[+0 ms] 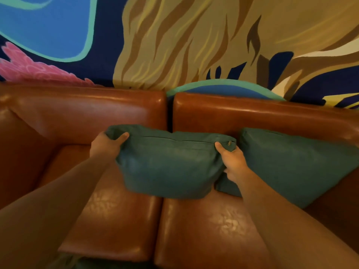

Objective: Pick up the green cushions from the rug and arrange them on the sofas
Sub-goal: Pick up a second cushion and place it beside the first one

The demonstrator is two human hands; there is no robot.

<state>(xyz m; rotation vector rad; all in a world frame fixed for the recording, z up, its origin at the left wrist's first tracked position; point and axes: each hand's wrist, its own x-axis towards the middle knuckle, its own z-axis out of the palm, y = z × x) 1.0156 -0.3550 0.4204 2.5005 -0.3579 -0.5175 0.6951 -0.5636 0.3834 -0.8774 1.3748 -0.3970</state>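
A green cushion (171, 164) with a zip along its top edge stands on the brown leather sofa (120, 216), across the seam between the two seats and against the backrest. My left hand (105, 144) grips its upper left corner, thumb on the front. My right hand (232, 159) grips its upper right corner beside the zip pull. A second green cushion (299, 164) leans against the backrest on the right seat, touching the first one.
The sofa's left armrest (17, 152) rises at the left. Behind the backrest (252, 117) is a wall with a colourful mural (174, 45). A dark green patch shows below the front seat edge (81, 264).
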